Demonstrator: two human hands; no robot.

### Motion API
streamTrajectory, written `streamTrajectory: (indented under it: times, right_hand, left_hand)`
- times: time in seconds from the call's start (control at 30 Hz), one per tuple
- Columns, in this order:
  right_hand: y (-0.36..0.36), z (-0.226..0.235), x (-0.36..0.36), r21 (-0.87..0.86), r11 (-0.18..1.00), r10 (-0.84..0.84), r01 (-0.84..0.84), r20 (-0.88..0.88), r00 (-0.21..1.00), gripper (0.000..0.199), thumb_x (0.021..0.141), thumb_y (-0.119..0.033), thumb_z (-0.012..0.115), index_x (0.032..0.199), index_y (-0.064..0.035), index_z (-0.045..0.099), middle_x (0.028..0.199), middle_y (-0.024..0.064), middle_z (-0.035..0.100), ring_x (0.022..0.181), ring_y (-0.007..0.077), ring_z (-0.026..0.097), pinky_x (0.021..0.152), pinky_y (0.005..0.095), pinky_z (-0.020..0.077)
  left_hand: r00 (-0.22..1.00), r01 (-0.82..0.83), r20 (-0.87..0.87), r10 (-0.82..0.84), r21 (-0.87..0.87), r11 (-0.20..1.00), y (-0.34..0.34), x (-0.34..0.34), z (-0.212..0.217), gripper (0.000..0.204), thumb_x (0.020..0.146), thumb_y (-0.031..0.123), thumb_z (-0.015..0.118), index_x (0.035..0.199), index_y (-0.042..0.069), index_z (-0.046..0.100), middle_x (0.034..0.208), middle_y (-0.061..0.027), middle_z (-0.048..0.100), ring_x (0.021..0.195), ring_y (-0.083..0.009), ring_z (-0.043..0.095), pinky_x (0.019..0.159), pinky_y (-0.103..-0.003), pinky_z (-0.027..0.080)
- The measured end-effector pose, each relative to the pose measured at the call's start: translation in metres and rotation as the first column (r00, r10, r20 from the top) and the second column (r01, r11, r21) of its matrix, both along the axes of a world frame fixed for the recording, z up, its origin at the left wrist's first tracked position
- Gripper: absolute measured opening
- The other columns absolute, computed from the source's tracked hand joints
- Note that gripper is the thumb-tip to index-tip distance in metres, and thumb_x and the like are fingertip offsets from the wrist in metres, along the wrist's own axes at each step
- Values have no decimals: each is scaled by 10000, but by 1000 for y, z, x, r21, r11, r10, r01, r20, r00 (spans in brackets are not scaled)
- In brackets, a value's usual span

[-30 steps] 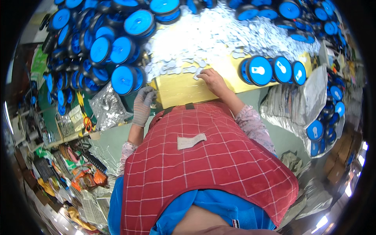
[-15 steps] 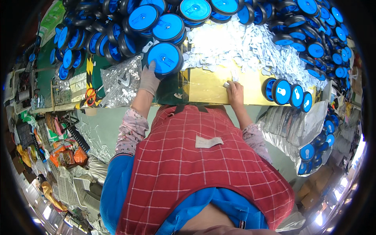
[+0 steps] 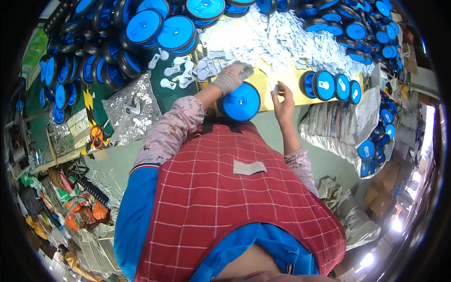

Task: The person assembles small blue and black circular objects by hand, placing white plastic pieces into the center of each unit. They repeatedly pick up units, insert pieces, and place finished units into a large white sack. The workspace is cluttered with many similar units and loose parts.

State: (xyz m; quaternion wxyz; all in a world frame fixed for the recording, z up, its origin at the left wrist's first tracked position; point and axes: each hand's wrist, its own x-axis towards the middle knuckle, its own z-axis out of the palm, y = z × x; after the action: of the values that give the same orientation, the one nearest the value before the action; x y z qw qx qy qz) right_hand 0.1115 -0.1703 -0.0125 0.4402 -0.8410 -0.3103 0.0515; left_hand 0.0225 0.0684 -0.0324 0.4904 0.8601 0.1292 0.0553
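Note:
A blue wheel with a black tyre [image 3: 240, 102] lies at the table's near edge, against my apron. My left hand [image 3: 230, 79], in a pale glove, reaches just beyond the wheel's far rim beside the loose white plastic tabs. Its fingertips are blurred, so whether they hold anything does not show. Right of the wheel, my right hand [image 3: 283, 104] is raised over the yellow board with thumb and finger pinched. Between them is a small white piece [image 3: 275, 88], probably one of the tabs. A heap of white tabs [image 3: 300, 42] spreads beyond both hands.
Piles of blue wheels [image 3: 110, 70] crowd the table's far left, with more at far right. Several wheels [image 3: 324, 85] stand in a row on the right, some bearing white tabs. A clear bag of small parts [image 3: 131, 110] and orange-handled scissors [image 3: 96, 136] lie left.
The wheel has come from the left pile to the table edge before me. My left hand has moved right, off its face. My right hand has lifted slightly with the small white piece.

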Motion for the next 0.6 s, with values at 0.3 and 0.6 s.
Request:
streamTrajectory:
  times: [0.3,0.6]
  right_hand:
    - [45,43,-79,-233,887,452,-399,261,853,300,815,-128,739,1103,-71,680,1044,108,637,953,298,602,830,386,520]
    - [61,26,-65,-168,962,227,-215,55,972,566,714,-235,814,1218,-79,612,1145,182,586,1116,362,542,983,449,443]
  left_hand:
    - [925,-375,-370,82,-858,351,-32,-97,6,466,999,358,532,1335,37,507,1196,-114,617,1080,-222,628,963,-390,519]
    - [934,-344,-293,203,-589,731,-47,-96,-15,474,952,295,647,1274,-31,525,1145,-154,634,1023,-183,614,884,-315,522]
